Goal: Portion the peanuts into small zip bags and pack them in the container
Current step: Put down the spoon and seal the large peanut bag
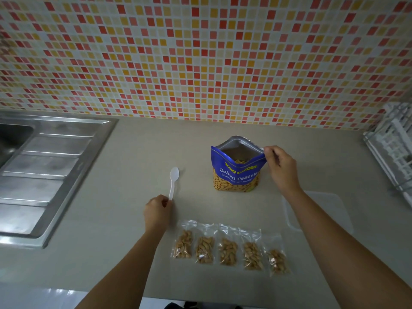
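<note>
Left hand (pixel 157 210) is gripping the white spoon (pixel 173 182) by its handle end. Right hand (pixel 281 167) is pinching the open peanut bag's (pixel 236 172) rim. Five filled zip bags (pixel 229 248) are lying in a row on the counter (pixel 133 152); clear container (pixel 323 210) is sitting right of them.

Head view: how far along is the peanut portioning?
Done: five filled zip bags lie in a row on the counter. In hand: the right hand pinches the rim of the open peanut pouch, and the left hand holds the white spoon by its handle. Left: no bag is in the clear container yet.
</note>
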`<state>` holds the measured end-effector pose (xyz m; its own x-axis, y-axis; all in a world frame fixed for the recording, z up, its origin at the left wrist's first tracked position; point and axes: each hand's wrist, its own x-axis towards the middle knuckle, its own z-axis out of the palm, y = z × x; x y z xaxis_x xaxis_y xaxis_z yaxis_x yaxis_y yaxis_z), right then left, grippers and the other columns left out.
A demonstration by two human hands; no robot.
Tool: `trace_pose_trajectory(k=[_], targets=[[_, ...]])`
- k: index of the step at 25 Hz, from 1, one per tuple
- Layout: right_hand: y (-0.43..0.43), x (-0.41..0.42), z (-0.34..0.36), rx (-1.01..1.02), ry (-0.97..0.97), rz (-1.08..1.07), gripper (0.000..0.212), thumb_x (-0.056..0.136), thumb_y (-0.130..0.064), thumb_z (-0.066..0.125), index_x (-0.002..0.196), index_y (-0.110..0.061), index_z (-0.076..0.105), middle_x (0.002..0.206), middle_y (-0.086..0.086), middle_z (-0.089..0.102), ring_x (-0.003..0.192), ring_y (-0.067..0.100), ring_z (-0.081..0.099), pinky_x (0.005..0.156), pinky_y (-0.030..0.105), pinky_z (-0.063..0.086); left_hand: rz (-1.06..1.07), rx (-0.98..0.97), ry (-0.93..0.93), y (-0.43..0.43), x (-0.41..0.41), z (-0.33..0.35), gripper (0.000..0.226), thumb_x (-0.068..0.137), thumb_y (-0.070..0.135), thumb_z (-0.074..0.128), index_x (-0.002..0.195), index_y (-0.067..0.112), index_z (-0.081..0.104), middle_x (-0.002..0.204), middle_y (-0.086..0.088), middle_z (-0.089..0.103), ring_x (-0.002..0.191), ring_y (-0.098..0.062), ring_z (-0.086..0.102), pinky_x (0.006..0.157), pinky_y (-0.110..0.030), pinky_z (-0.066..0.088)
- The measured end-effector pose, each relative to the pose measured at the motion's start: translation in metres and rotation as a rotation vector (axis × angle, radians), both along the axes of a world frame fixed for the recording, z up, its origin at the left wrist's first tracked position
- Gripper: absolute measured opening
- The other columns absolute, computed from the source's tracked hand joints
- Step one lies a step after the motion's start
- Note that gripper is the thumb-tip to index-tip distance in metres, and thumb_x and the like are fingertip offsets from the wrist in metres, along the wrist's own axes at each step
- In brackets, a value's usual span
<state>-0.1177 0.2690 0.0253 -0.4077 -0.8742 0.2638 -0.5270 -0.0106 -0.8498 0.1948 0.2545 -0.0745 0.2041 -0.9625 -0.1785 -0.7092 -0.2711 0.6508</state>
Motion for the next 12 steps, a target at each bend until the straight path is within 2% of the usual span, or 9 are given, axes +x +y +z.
trace_pose_trajectory(k=[4, 7, 10, 12], targets=[[-0.0002, 0.0006, 0.0023, -0.001, -0.001, -0.006, 0.020, 0.095, -0.017, 0.050, 0.094, -0.005, 0.066, 0.074, -0.002, 0.060, 0.064, -0.014, 0.053, 0.061, 0.003, 0.036, -0.071, -0.052, -0.122, 0.0010, -0.0003, -0.0037, 0.020, 0.090, 0.017, 0.053, 0.093, 0.003, 0.067, 0.089, -0.014, 0.064, 0.079, -0.029, 0.056, 0.066, -0.029, 0.036], [0.0009, 0.0001, 0.0035, 0.009, 0.010, 0.002, 0.020, 0.095, -0.018, 0.050, 0.094, -0.007, 0.066, 0.074, -0.002, 0.060, 0.063, -0.013, 0.053, 0.060, 0.003, 0.036, -0.092, -0.089, -0.161, 0.0001, 0.0010, -0.0071, 0.021, 0.090, 0.014, 0.052, 0.093, 0.000, 0.067, 0.086, -0.017, 0.063, 0.077, -0.033, 0.056, 0.064, -0.029, 0.034], [0.0009, -0.0019, 0.0020, 0.014, 0.006, 0.011, 0.021, 0.095, -0.019, 0.049, 0.094, -0.007, 0.066, 0.070, -0.009, 0.059, 0.062, -0.013, 0.052, 0.059, 0.004, 0.036, -0.119, -0.104, -0.171, 0.0001, 0.0038, -0.0077, 0.021, 0.090, 0.012, 0.052, 0.095, -0.001, 0.068, 0.085, -0.018, 0.063, 0.078, -0.035, 0.058, 0.064, -0.030, 0.035], [0.0009, -0.0019, 0.0016, 0.020, -0.003, 0.018, 0.022, 0.096, -0.020, 0.049, 0.096, -0.006, 0.066, 0.071, -0.009, 0.059, 0.063, -0.013, 0.053, 0.059, 0.004, 0.037, -0.100, -0.111, -0.173, 0.0018, 0.0024, -0.0014, 0.025, 0.090, 0.017, 0.055, 0.103, -0.002, 0.065, 0.094, -0.020, 0.062, 0.087, -0.039, 0.060, 0.070, -0.035, 0.041]])
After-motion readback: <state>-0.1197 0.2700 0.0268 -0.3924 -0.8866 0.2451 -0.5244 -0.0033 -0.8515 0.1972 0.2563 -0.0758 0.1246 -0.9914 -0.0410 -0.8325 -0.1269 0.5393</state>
